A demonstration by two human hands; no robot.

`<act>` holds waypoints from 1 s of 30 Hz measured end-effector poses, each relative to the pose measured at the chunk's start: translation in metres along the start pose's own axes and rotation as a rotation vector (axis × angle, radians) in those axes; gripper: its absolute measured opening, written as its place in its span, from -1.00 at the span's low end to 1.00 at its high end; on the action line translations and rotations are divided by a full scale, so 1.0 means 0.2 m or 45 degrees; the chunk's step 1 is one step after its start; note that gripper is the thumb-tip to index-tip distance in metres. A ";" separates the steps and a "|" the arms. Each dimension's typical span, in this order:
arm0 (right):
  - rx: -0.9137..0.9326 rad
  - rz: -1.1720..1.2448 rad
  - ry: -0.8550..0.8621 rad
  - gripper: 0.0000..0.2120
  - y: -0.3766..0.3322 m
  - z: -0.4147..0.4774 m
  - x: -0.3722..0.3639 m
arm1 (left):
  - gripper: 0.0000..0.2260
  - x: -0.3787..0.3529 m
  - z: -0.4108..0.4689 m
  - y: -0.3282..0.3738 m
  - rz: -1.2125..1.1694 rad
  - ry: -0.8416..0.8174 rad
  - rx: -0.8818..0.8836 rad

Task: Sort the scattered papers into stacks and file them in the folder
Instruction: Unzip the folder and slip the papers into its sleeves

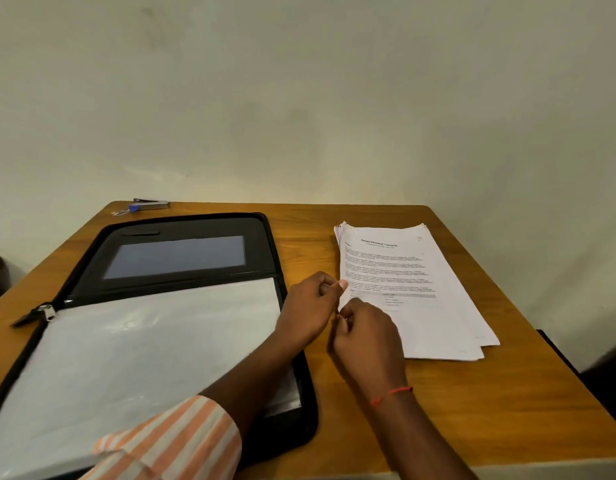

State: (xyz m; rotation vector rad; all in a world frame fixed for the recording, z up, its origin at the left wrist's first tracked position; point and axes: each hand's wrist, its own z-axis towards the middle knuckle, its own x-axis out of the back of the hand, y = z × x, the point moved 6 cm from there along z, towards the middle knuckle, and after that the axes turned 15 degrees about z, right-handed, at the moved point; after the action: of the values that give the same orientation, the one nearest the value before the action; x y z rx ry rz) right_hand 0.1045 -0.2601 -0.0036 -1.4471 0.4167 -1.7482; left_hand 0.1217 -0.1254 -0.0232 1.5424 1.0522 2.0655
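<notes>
Reaching in from seven o'clock, a striped sleeve (pixel 182 441) crosses the open folder (pixel 144 341), which fills the nine o'clock half of the wooden worktop (pixel 473 410). The left hand (pixel 310 306) has its fingers curled, the thumb pinching the left edge of the paper stack (pixel 414 289). Touching it, the right hand (pixel 367 337), a red thread (pixel 391 393) at the wrist, is curled on the same edge. The stack lies flat at three o'clock, just beside the folder. A small silver-and-blue tool (pixel 149 205) sits at eleven o'clock.
</notes>
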 end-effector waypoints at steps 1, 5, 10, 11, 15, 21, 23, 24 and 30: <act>0.019 0.036 -0.034 -0.92 -0.02 -0.02 -0.01 | -0.70 0.00 0.00 -0.01 -0.015 0.002 0.024; 0.134 0.006 -0.066 -0.92 -0.06 -0.06 -0.01 | -0.57 0.00 0.02 -0.03 -0.062 -0.021 0.081; 0.110 -0.186 0.094 -0.85 0.05 0.00 0.23 | -0.61 0.00 0.01 -0.02 -0.033 -0.070 0.085; 0.082 -0.168 0.154 -0.83 0.08 0.02 0.28 | -0.62 0.00 0.01 -0.01 -0.002 -0.076 0.076; -0.159 -0.213 0.344 -0.66 0.31 0.13 0.48 | -0.65 -0.01 0.00 0.01 0.086 -0.135 0.036; -0.469 -0.286 0.265 -0.47 0.54 0.21 0.52 | -0.64 -0.02 -0.01 0.03 0.128 -0.160 0.011; -0.485 -0.319 0.292 -0.47 0.55 0.22 0.53 | -0.64 -0.02 -0.01 0.02 0.139 -0.154 0.003; -0.494 -0.330 0.290 -0.48 0.56 0.23 0.53 | -0.64 -0.02 -0.01 0.02 0.141 -0.152 0.002; -0.406 -0.349 0.332 -0.63 0.55 0.21 0.49 | -0.68 -0.03 0.00 0.01 0.089 -0.181 0.019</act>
State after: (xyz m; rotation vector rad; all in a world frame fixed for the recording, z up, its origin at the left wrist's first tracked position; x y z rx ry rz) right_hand 0.1826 -0.3911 -0.0032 -1.5560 0.6869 -2.1804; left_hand 0.1236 -0.1309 -0.0247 1.7283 0.9769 1.9628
